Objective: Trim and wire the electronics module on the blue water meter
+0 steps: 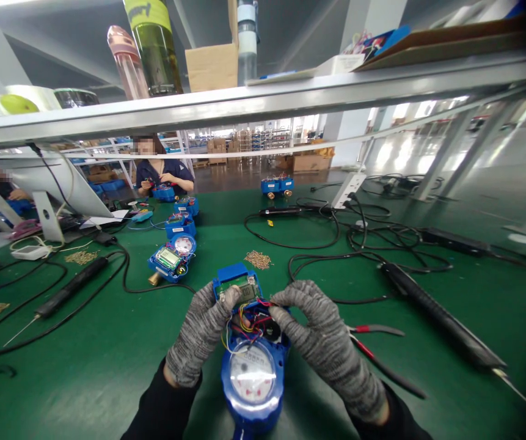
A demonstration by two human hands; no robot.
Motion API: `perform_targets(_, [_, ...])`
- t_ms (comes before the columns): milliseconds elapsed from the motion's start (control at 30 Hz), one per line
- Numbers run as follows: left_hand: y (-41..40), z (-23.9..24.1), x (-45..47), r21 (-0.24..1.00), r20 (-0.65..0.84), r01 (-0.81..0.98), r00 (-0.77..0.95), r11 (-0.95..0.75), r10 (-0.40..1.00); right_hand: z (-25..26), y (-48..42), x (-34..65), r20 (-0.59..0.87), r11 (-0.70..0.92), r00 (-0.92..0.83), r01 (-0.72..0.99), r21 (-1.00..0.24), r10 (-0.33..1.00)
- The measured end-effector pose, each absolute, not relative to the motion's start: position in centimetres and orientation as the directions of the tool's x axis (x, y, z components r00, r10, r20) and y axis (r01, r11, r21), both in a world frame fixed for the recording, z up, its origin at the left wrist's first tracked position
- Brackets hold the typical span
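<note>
A blue water meter (pixel 252 380) with a round clear dial lies in front of me, its housing open and coloured wires (pixel 244 321) spilling from it. My left hand (pixel 198 330), in a grey knit glove, grips the meter's display board (pixel 247 293) at its left side, thumb on the front. Beside the board's right edge, my gloved right hand (pixel 320 333) pinches thin red wires (pixel 265 303) between thumb and forefinger; the wire ends are hidden. Pliers (pixel 377 354) with red and black handles lie right of that hand, their jaws hidden behind it.
Electric screwdrivers (pixel 74 286) (pixel 437 311) with black cables lie left and right. Small screws (pixel 258 260) are piled beyond the meter. Another opened meter (pixel 171 260) and more blue units stand farther left. A metal shelf (pixel 226 104) crosses above. A co-worker (pixel 164 171) sits opposite.
</note>
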State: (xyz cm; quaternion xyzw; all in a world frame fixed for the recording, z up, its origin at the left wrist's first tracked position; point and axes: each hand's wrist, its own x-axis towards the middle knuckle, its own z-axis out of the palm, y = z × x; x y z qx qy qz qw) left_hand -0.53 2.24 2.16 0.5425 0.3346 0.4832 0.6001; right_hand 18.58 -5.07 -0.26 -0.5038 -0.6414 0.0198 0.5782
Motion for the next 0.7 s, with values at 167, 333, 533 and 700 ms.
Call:
perform_targets(167, [2.4,1.5,-1.6,0.969,0.121,-0.245,0.367,-0.03,0.922,-0.9,-4.4,18.4,0.596,0.448,0.214,0.479,-0.755,0.774])
perform_targets(333, [-0.2,1.1,-2.3,0.885,0.117,-0.444,0.497,0.137,0.86,-0.5,-5.1,18.2,0.603,0.492,0.196,0.413,-0.766,0.773])
perform_targets(533, [-5.8,-1.2,-1.0,0.882,0.141,-0.471,0.308,0.022,0.941,-0.1,-8.7,15.9,0.611,0.525,0.062,0.449,-0.723,0.789])
perform_targets(700, [-8.2,-2.1,0.8,0.935,0.216,-0.336,0.278,-0.115,0.936,1.2,-8.9,15.0,0.535,0.521,0.069,0.154,-0.84,0.842])
